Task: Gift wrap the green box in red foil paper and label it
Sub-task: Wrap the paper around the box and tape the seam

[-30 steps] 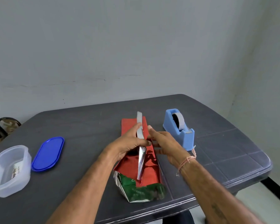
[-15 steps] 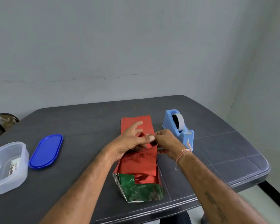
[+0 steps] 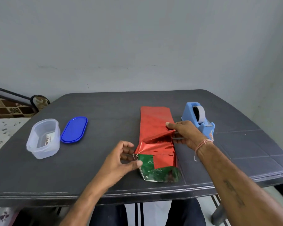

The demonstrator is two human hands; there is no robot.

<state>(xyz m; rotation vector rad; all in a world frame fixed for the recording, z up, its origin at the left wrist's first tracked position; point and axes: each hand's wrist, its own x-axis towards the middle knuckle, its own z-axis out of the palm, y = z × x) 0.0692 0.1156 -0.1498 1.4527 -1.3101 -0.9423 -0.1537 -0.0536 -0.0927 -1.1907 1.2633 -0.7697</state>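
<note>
The green box (image 3: 147, 161) lies lengthwise near the table's front edge, mostly covered by red foil paper (image 3: 154, 121); its near end shows green, with silvery foil reflecting it below. My right hand (image 3: 183, 133) pinches the raised right flap of the foil at mid-length. My left hand (image 3: 122, 158) is at the box's near left corner, thumb on the green face and fingers curled at the foil's edge.
A blue tape dispenser (image 3: 198, 120) stands just right of the foil, behind my right hand. At the left sit a clear plastic container (image 3: 43, 138) and its blue lid (image 3: 74, 129). The dark table's front edge (image 3: 137, 191) is close to the box.
Both hands met at the foil's middle before. Now my left hand has dropped to the box's near left corner and my right has shifted right, lifting the flap. The camera has turned left.
</note>
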